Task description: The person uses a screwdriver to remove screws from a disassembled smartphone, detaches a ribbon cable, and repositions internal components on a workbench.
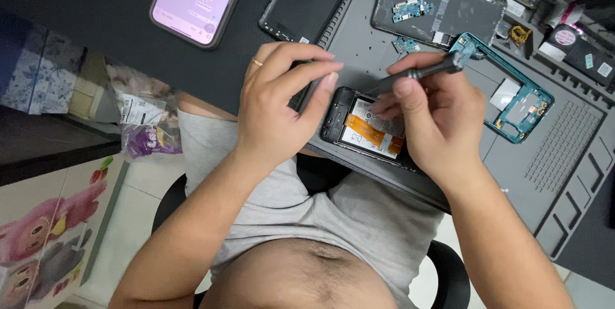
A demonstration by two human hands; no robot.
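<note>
While left hand (282, 100) pinches the opened phone (365, 131) by its edge, right hand (426, 113) closes around a slim screwdriver (416, 73); phone light, rigid, fragile inside.

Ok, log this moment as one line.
left hand: steadies opened black phone with orange flex cable | right hand: holds slim grey metal tool, tip over phone | surface: grey repair mat

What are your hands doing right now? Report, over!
Left hand steadies the opened phone at its top edge. Right hand grips a dark screwdriver, tip down in the phone. Teal frame lies close by, apart.
</note>
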